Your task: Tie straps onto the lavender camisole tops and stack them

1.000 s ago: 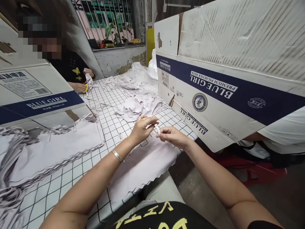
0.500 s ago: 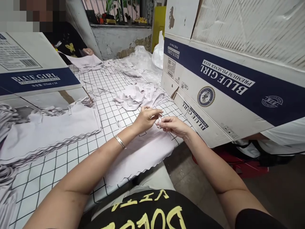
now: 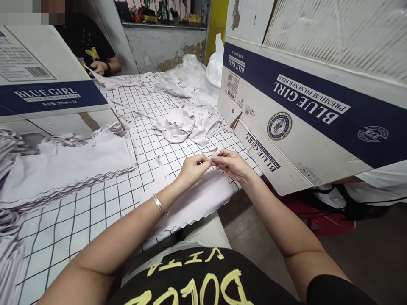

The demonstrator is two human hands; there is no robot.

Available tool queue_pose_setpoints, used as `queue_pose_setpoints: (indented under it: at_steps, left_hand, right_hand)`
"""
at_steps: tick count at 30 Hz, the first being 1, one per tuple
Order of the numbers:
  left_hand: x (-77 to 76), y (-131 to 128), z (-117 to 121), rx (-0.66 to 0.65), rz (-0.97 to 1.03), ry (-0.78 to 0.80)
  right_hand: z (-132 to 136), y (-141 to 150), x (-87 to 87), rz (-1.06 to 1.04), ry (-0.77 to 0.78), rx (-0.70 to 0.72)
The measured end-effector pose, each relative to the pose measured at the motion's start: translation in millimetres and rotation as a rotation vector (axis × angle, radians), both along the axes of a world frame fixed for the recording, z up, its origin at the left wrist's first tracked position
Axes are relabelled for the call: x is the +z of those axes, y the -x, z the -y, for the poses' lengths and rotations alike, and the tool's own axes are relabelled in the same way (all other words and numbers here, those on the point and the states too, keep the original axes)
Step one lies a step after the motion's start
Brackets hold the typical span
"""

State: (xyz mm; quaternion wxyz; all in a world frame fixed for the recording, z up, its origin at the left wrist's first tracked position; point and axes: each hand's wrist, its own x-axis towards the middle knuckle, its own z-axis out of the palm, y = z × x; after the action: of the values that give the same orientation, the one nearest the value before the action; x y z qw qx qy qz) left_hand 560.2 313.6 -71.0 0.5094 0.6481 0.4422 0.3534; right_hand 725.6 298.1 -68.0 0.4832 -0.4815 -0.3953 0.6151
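Observation:
A pale pink garment piece (image 3: 199,197) with a wavy lower edge lies on the table's front edge, partly under my forearm. Above its top edge, my left hand (image 3: 193,169) is closed, thumb and fingers pinching a narrow fabric strap (image 3: 217,151). Close against it, my right hand (image 3: 234,165) pinches the same strap between thumb and forefinger, with a small end of it showing above. My fingers hide the exact spot where the strap is gripped. Another strap (image 3: 160,160) of the garment lies to the left on the grid cloth.
Stacked pink garment pieces (image 3: 73,163) lie at left before a cardboard box (image 3: 54,95). Crumpled pink fabric (image 3: 190,123) sits mid-table on the grid tablecloth (image 3: 95,220). A large beer carton (image 3: 254,114) stands at right. Across the table, a person's hand (image 3: 99,67) holds fabric.
My left hand has closed from loosely spread fingers into a pinch at the strap. The strap end now rises above my right fingers. The other person's hands have come more into view.

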Motion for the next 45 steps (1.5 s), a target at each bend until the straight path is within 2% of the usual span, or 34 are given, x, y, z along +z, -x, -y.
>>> queue_pose_setpoints:
  at_steps: [2, 4, 7, 10, 15, 21, 30, 38, 45]
  left_hand:
    - [-0.1, 6.7, 1.4, -0.040, -0.078, -0.030]
    - [-4.0, 16.1, 6.9, -0.087, -0.252, -0.126]
    - [-17.0, 28.8, 21.6, -0.130, -0.622, -0.313]
    - [-30.2, 33.4, 33.4, -0.149, -0.791, -0.362]
    - [-36.4, 28.9, 30.6, -0.170, -0.741, -0.210]
    - [-39.3, 26.0, 25.2, -0.105, -0.597, -0.089]
    - [-38.0, 26.1, 26.3, -0.098, -0.543, -0.062]
    - [-37.7, 26.7, 26.6, -0.094, -0.542, -0.129]
    - [-34.4, 27.5, 25.4, -0.101, -0.504, -0.114]
  right_hand:
    - [0.2, -0.9, 0.3, 0.107, -0.052, 0.012]
    - [0.3, -2.2, -1.7, 0.151, -0.069, -0.006]
    - [1.1, -2.8, -10.0, 0.111, -0.018, -0.029]
    - [2.3, -0.7, -22.6, 0.093, 0.014, 0.007]
    - [3.8, 5.4, -39.0, 0.053, 0.007, 0.097]
    - [7.4, 10.1, -41.3, 0.103, -0.008, 0.191]
    - [10.7, 13.4, -44.1, 0.207, 0.000, 0.195]
    - [10.9, 5.8, -42.8, 0.300, 0.027, 0.252]
    - [10.3, 8.2, -38.6, 0.325, -0.040, 0.240]
